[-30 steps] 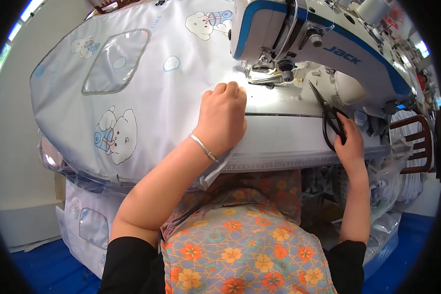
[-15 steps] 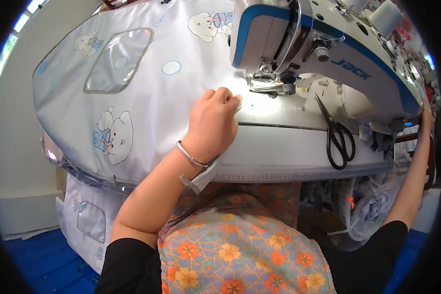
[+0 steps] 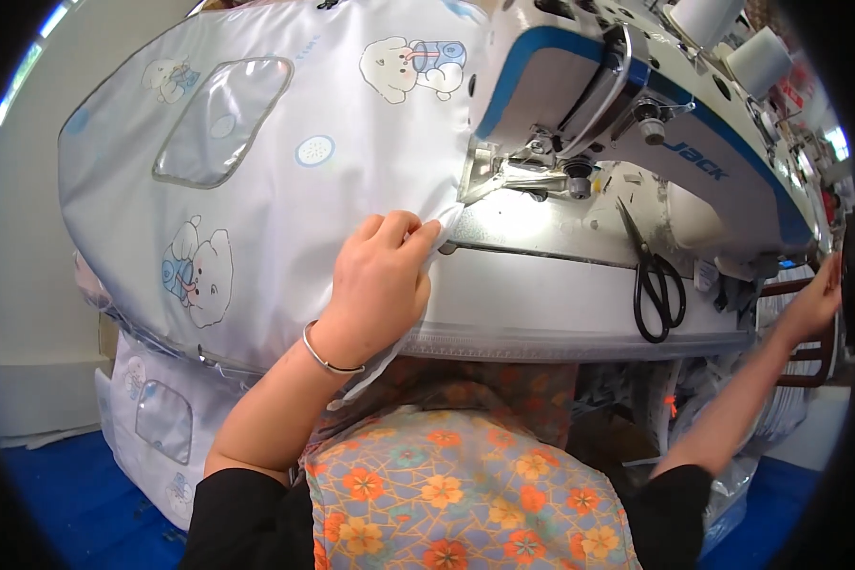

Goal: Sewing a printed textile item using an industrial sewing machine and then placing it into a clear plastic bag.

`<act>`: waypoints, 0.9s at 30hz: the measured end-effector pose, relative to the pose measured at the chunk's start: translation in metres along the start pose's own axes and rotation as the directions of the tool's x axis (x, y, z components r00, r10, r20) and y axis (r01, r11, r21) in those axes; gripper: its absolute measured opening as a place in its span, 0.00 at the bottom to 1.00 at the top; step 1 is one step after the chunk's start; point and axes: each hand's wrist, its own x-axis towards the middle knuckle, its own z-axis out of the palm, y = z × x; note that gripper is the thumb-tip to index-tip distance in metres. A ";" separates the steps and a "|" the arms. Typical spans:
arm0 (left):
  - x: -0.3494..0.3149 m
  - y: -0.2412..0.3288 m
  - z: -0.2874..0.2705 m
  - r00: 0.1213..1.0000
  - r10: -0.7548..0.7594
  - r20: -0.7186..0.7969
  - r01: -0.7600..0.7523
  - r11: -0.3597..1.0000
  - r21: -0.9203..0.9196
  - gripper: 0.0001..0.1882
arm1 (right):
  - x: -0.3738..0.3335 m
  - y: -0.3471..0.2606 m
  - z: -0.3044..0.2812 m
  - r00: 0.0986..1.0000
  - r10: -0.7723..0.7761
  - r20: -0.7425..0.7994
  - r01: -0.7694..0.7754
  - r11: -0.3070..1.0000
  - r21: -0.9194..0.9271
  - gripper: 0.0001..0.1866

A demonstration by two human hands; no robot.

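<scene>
My left hand (image 3: 378, 283) pinches the edge of a white fabric cover (image 3: 294, 214) printed with cartoon dogs, just in front of the sewing machine's (image 3: 627, 104) needle area. The cover's edge runs up to the metal folder attachment (image 3: 518, 180) by the presser foot, and a narrow white strip hangs below my wrist. A clear window (image 3: 226, 122) with grey binding is set in the cover. My right hand (image 3: 812, 302) reaches out at the far right, past the machine's end; its fingers are partly hidden and blurred.
Black-handled scissors (image 3: 654, 280) lie open on the machine bed, right of the needle. White thread cones (image 3: 758, 59) stand behind the machine head. A second printed cover (image 3: 157, 418) hangs below the table's left side. Clear plastic and scraps sit under the table's right side.
My left hand has moved left and nearer to me, still pinching the cover's edge. My right hand has come down from beside the machine's right end. The whole view has shifted slightly.
</scene>
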 end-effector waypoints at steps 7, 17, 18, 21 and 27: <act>-0.025 -0.005 -0.010 0.999 0.033 -0.032 -0.034 0.999 -0.041 0.20 | -0.198 -0.288 0.121 0.440 -0.674 0.593 0.384 0.738 0.555 0.16; -0.032 -0.004 -0.020 0.999 -0.003 0.045 0.005 0.999 -0.040 0.24 | -0.233 -0.288 0.173 0.369 -0.633 0.681 0.343 0.774 0.532 0.08; -0.030 -0.002 -0.022 0.998 -0.022 0.057 0.023 0.999 -0.022 0.25 | -0.234 -0.289 0.173 0.367 -0.635 0.679 0.343 0.771 0.536 0.08; -0.020 0.002 -0.015 0.995 -0.069 0.079 0.069 0.998 0.005 0.26 | -0.232 -0.291 0.166 0.485 -0.596 0.640 0.205 0.789 0.579 0.08; -0.001 -0.004 0.009 0.996 -0.076 0.056 0.073 0.995 0.064 0.16 | -0.216 -0.298 0.149 0.205 -0.537 0.818 0.222 0.840 0.496 0.07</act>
